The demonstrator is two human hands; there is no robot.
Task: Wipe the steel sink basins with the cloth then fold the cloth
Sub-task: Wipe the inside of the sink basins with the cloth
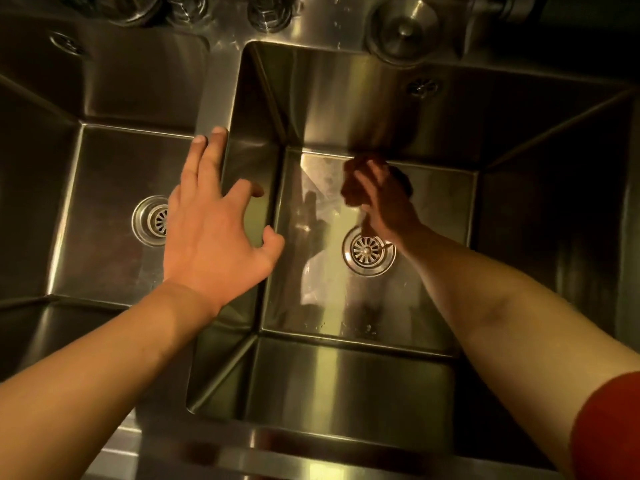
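Looking down, I count two square brushed-steel sink basins side by side, the left basin and the right basin, split by one narrow steel divider ridge. Each has one round slotted steel drain strainer: the left strainer partly hidden behind my hand, the right strainer in full sight. Each back wall carries one small oval overflow grille, the left grille and the right grille. One round steel plug with a centre knob lies on the back ledge.

My left hand is spread wide, fingers straight, resting on the divider and holding nothing. My right hand is deep in shadow at the far edge of the right basin's floor, fingers curled over a dark rounded lump that may be the cloth; I cannot tell for certain. A red sleeve covers my right upper arm. Pale smears streak the right basin's smooth floor.
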